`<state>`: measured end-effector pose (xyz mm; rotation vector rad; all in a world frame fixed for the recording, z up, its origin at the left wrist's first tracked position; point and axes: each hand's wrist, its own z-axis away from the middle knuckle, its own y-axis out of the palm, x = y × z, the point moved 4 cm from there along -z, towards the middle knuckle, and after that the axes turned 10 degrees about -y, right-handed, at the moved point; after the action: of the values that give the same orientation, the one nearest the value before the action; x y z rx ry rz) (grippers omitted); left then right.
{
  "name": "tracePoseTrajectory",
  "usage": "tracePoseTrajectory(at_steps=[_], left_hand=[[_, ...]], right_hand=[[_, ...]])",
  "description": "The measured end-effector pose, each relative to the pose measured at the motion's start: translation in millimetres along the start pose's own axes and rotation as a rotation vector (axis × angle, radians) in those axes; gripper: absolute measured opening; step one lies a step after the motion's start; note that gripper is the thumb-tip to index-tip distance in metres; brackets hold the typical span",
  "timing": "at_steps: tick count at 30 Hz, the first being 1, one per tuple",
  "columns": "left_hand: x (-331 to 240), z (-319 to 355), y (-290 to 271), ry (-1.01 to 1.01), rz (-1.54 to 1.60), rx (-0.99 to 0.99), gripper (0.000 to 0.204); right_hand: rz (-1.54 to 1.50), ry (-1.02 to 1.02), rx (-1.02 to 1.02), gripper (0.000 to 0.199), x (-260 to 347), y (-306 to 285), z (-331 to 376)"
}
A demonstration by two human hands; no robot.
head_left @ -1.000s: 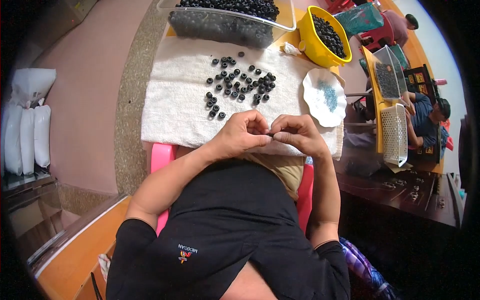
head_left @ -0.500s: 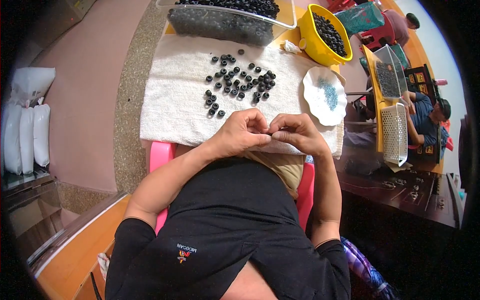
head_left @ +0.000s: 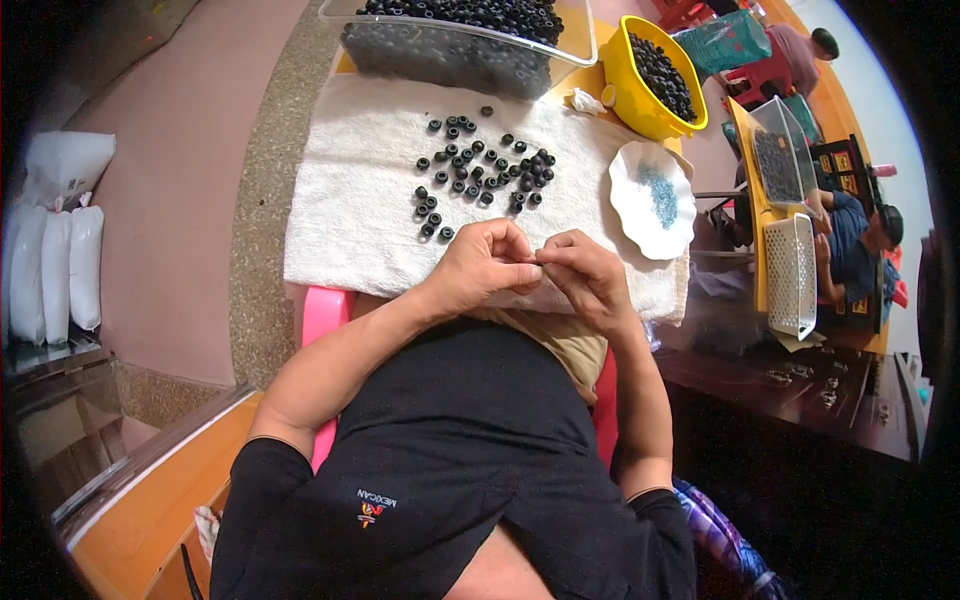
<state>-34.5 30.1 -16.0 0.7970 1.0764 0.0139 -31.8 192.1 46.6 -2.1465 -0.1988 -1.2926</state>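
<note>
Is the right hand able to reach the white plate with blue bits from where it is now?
Probably yes: the white plate lies just beyond the right hand on the towel, nothing between.

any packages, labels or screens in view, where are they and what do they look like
White sacks: far left on the floor, plump bags standing side by side, another lying above them.
Shirt logo: on the person's black shirt, small, white lettering with a red-yellow emblem.
No screens in view.
</note>
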Motion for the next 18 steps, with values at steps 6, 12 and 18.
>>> tracePoseTrajectory(at_steps=[6, 12, 18], left_hand=[[2, 0, -1, -0.018, -0.009, 0.010, 0.017], [2, -1, -1, -0.020, -0.018, 0.009, 0.016], [1, -1, 0, -0.006, -0.014, -0.004, 0.015]], right_hand=[[-0.029, 0.015, -0.171, 0.016, -9, 4, 13], [-0.133, 0.069, -0.116, 0.017, -17, 0, 12], [0.023, 0.007, -0.099, 0.017, -4, 1, 7]])
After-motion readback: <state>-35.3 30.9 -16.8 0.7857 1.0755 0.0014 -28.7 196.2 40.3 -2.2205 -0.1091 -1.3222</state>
